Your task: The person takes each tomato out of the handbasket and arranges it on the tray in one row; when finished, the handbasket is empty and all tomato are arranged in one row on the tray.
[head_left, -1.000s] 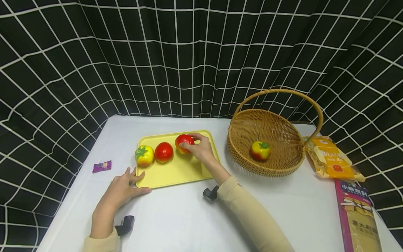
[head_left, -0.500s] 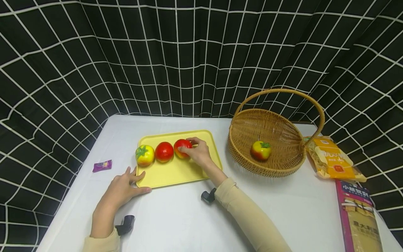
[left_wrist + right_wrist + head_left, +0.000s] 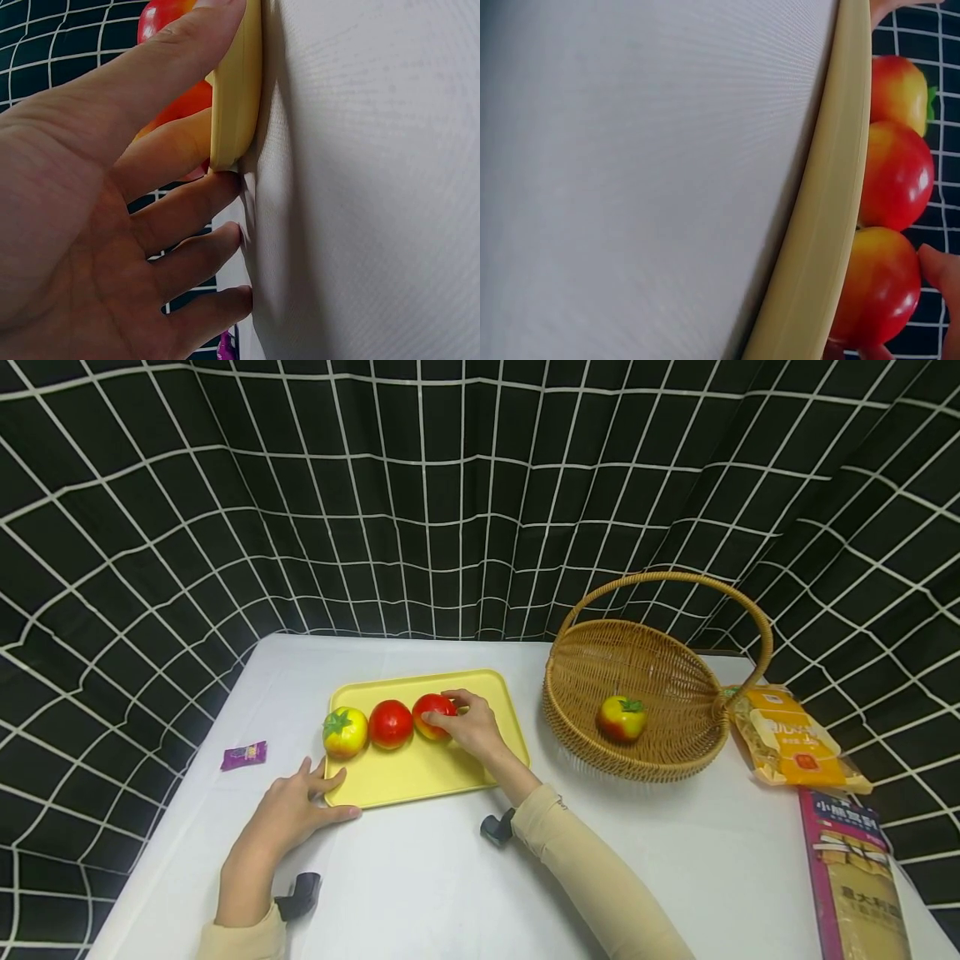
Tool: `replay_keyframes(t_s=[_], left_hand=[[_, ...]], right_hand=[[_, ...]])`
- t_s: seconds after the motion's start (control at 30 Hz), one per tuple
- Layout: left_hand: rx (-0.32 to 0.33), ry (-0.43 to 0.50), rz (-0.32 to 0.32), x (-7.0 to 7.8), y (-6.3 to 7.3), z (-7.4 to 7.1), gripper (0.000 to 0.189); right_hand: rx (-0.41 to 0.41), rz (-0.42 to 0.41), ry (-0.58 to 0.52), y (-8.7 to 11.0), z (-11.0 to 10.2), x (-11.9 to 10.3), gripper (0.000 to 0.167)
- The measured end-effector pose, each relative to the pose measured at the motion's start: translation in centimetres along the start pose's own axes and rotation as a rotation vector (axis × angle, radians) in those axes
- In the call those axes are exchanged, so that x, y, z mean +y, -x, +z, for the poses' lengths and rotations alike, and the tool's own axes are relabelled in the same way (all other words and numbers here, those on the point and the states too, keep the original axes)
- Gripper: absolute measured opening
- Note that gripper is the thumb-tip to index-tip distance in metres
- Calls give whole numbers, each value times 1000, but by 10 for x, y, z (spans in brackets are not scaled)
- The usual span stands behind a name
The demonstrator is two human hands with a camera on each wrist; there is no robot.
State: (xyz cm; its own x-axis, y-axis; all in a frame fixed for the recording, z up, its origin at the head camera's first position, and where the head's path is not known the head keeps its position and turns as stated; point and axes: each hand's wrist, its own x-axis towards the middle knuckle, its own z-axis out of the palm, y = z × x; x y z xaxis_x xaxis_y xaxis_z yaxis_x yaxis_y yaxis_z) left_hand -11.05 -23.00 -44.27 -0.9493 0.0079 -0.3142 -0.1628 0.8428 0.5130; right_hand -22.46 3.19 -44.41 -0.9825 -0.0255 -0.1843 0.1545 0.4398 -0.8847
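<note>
In the head view, a yellow tray [image 3: 405, 777] bears a row of three toy tomatoes. A yellow one with a green calyx [image 3: 345, 732] is at the left, beside a red tomato [image 3: 391, 724]. My right hand [image 3: 472, 727] holds the rightmost red tomato [image 3: 432, 714] between thumb and fingers; in the right wrist view that tomato [image 3: 877, 289] sits close against its neighbour [image 3: 896, 176]. My left hand [image 3: 288, 810] grips the tray's near left corner, thumb along the front edge and index finger over the left side; its other fingers are spread on the cloth.
To the right stands a wicker basket [image 3: 562, 727] with a tall handle, holding one yellow-red toy tomato [image 3: 622, 719]. Beside it lie an orange food packet [image 3: 798, 743] and a purple-edged noodle packet [image 3: 855, 877]. A small purple sachet [image 3: 243, 756] lies left of the tray.
My right hand has moved the rightmost tomato slightly left and nearer, up toward the middle tomato. My left hand has stayed at the tray corner.
</note>
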Motion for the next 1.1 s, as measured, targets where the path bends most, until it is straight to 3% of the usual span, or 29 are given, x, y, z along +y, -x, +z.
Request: replay_keyframes(t_s=[0.73,1.1], left_hand=[[-4,-13,-3,2,-1,0,88],[-9,-12,-12,2,-1,0,87]], right_hand=[[-2,22,10,0,-2,-1,62],[-4,-65,10,4,-27,-15,69]])
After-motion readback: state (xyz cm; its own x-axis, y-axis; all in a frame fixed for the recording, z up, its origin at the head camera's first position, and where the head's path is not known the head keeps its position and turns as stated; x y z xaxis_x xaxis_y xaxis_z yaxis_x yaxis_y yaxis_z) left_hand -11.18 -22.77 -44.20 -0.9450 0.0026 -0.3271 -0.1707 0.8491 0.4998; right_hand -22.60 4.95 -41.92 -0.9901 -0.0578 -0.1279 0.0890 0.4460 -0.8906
